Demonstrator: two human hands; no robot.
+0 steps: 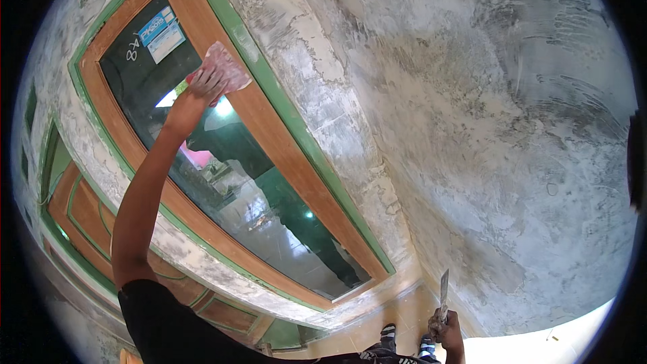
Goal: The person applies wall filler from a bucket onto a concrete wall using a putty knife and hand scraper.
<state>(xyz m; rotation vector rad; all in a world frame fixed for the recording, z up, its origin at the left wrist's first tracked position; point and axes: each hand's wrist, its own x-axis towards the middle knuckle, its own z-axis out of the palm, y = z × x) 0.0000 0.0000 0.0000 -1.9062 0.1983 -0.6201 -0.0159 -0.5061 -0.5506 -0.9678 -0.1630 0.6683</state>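
left hand – bent fingers gripping pinkish flat piece over wooden window frame, contact unclear | right hand – closed round scraper, blade up, low near grey wall

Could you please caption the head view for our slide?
Left hand holds flat pinkish piece over brown wooden window frame; right hand grips grey-bladed tool.

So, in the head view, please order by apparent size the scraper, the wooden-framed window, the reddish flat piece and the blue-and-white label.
1. Wooden-framed window
2. Reddish flat piece and blue-and-white label: too alike to rank
3. Scraper (visible part)
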